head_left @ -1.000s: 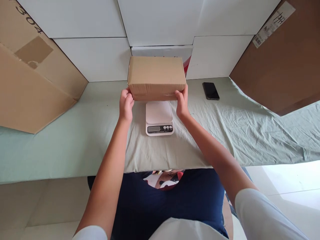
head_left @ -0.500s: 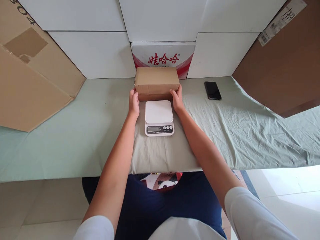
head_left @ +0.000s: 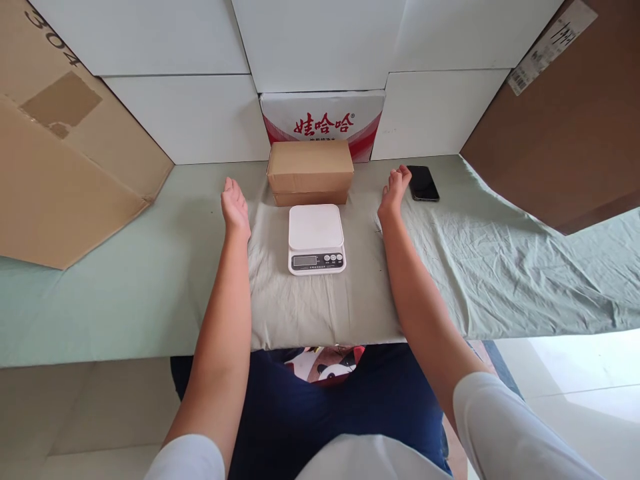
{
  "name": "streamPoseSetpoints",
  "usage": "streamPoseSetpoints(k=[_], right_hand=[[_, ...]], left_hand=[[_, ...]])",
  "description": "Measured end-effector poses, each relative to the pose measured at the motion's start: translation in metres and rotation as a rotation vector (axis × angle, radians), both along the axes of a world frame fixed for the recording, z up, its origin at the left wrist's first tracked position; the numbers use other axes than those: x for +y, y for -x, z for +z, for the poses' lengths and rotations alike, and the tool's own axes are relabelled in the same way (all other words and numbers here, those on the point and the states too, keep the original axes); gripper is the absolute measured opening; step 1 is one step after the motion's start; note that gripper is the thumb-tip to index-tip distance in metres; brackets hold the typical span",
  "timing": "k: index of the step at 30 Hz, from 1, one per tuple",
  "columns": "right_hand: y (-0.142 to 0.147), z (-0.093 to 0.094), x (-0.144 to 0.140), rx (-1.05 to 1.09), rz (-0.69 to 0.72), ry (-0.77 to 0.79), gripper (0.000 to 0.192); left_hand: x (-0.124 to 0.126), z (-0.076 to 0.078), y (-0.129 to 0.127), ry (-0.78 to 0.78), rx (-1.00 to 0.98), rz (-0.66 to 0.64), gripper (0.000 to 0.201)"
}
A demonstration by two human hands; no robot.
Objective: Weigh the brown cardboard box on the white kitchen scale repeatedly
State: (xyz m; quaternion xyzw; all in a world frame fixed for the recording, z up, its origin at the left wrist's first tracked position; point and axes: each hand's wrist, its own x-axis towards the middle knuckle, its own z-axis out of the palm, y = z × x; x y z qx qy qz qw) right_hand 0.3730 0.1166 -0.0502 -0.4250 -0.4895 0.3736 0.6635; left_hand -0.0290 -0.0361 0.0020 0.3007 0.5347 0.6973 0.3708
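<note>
A closed brown cardboard box (head_left: 310,170) rests on the cloth-covered table, just behind a small white digital scale (head_left: 316,238) with an empty platform. My left hand (head_left: 235,208) hovers open to the left of the box, palm turned inward, holding nothing. My right hand (head_left: 393,191) is open on the box's right side, fingers loosely curled, close to a black phone (head_left: 423,183). Neither hand touches the box.
A pale green cloth (head_left: 500,260) covers the table. White panels and a red-lettered white carton (head_left: 323,120) stand at the back. Large cardboard sheets lean at the left (head_left: 65,173) and right (head_left: 565,133). The table's front edge lies near my lap.
I lowered the box from above the scale onto the table behind it, then let go. Both hands have moved outward, away from the box's sides.
</note>
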Motion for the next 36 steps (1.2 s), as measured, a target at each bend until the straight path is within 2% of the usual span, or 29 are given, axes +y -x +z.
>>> streamPoseSetpoints(k=[3, 9, 13, 15, 21, 26, 36], right_hand=[[0.019, 0.009, -0.01, 0.106, -0.087, 0.115, 0.06], [0.065, 0.025, -0.036, 0.118, 0.11, 0.159, 0.071], [0.087, 0.027, -0.05, 0.073, 0.23, 0.152, 0.084], [0.095, 0.029, -0.059, 0.029, 0.286, 0.121, 0.085], [0.104, 0.043, -0.079, -0.029, 0.332, 0.025, 0.069], [0.106, 0.046, -0.083, -0.035, 0.333, 0.013, 0.073], [0.105, 0.038, -0.078, -0.068, 0.326, 0.019, 0.08]], left_hand=[[0.008, -0.007, -0.005, 0.001, 0.027, -0.051, 0.07], [0.021, -0.025, -0.013, -0.073, 0.061, -0.158, 0.064], [0.023, -0.028, -0.028, -0.059, 0.037, -0.21, 0.065], [0.024, -0.027, -0.035, -0.072, 0.032, -0.238, 0.063], [0.024, -0.027, -0.047, -0.115, 0.037, -0.259, 0.052], [0.024, -0.03, -0.047, -0.121, 0.046, -0.256, 0.048], [0.023, -0.031, -0.048, -0.143, 0.063, -0.273, 0.052]])
